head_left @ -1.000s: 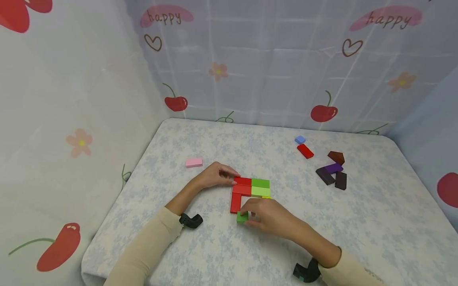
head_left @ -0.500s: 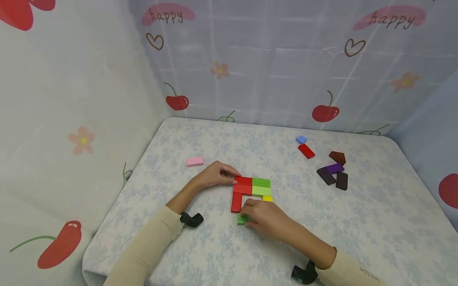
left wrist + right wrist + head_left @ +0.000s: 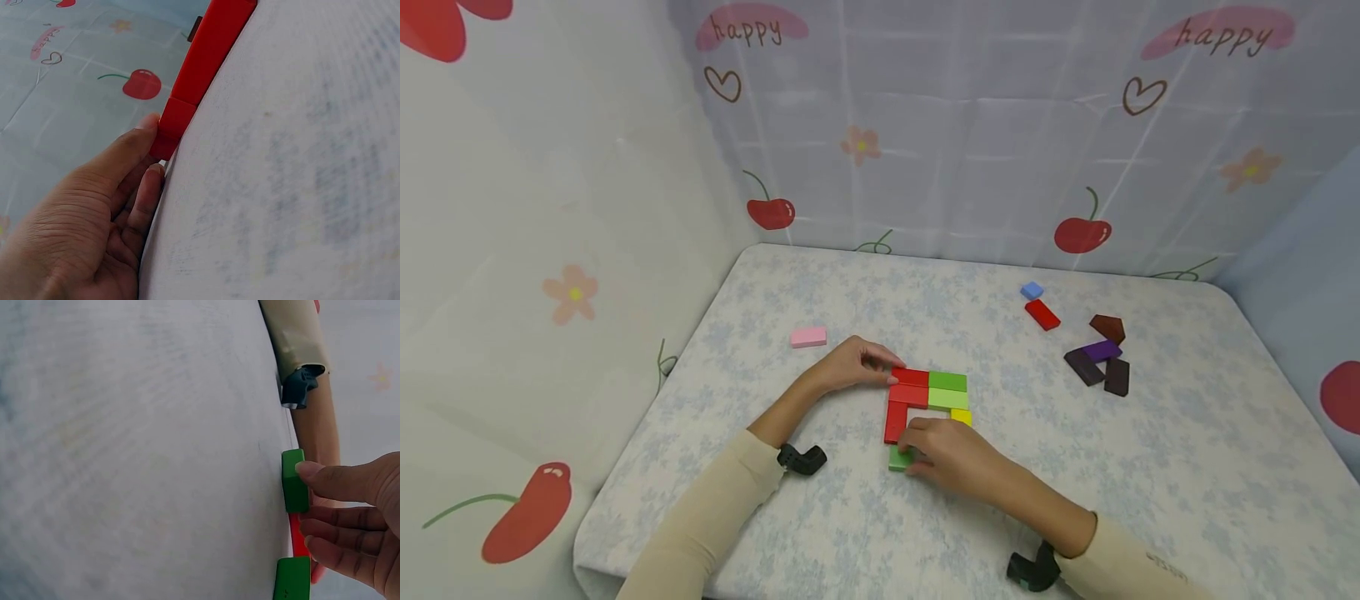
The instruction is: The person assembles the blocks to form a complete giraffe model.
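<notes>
My left hand [image 3: 857,367] pinches the left end of the farthest red block [image 3: 910,377], which lies flat in a group of blocks. In the left wrist view its thumb is on the red block's end [image 3: 165,147]. A second red block [image 3: 908,397] lies along it, and an upright red one [image 3: 896,422] runs nearer me. My right hand [image 3: 958,454] holds a green block [image 3: 899,458] between thumb and fingers, just below the upright red block. The right wrist view shows another green block [image 3: 292,581] nearby, hidden under the hand from the head.
A green block [image 3: 947,382], a light green one [image 3: 948,400] and a yellow one [image 3: 961,417] complete the group's right side. A pink block [image 3: 808,337] lies left. Farther right are blue [image 3: 1032,290], red [image 3: 1042,315], brown [image 3: 1108,327], purple [image 3: 1102,350] and dark blocks [image 3: 1084,367].
My right hand has slid slightly left with the green block, which now sits below the upright red block's end. The left hand has stayed at the red block.
</notes>
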`<control>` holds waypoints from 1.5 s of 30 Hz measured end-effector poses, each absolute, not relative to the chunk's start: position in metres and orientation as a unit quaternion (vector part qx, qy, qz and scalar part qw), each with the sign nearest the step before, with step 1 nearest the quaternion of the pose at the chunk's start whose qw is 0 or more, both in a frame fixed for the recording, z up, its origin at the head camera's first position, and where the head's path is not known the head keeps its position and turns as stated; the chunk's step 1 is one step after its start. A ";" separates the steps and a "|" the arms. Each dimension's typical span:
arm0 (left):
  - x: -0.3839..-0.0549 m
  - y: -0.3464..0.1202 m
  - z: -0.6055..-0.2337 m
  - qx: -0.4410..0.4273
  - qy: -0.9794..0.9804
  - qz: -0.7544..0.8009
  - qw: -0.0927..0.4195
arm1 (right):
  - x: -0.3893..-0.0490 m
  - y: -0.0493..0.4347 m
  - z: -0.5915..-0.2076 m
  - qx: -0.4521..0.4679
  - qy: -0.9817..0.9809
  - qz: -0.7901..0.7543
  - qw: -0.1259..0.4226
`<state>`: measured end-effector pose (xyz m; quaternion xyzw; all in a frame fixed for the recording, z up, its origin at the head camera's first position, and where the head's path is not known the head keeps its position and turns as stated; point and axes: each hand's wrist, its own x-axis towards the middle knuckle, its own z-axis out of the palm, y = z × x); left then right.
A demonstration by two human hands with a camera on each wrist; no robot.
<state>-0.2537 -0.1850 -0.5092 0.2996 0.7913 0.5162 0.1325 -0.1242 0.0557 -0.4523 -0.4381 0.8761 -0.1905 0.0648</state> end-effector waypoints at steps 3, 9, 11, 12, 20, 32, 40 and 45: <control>-0.248 -0.183 -0.498 0.303 0.788 0.519 0.135 | -0.124 0.055 -0.453 -0.438 0.877 -0.188 0.053; -0.243 -0.183 -0.485 0.315 0.790 0.510 0.131 | -0.123 0.056 -0.454 -0.434 0.881 -0.186 0.040; -0.242 -0.183 -0.483 0.313 0.789 0.511 0.132 | -0.123 0.056 -0.454 -0.434 0.880 -0.190 0.042; -0.242 -0.183 -0.483 0.313 0.788 0.513 0.134 | -0.123 0.056 -0.455 -0.434 0.879 -0.192 0.045; -0.241 -0.185 -0.484 0.306 0.785 0.518 0.146 | -0.126 0.052 -0.456 -0.443 0.870 -0.207 0.060; -0.241 -0.182 -0.482 0.293 0.786 0.523 0.150 | -0.130 0.048 -0.454 -0.446 0.867 -0.214 0.060; -0.242 -0.183 -0.483 0.294 0.785 0.524 0.150 | -0.131 0.048 -0.454 -0.442 0.874 -0.196 0.053; -0.242 -0.183 -0.483 0.293 0.786 0.524 0.149 | -0.131 0.048 -0.455 -0.442 0.875 -0.189 0.055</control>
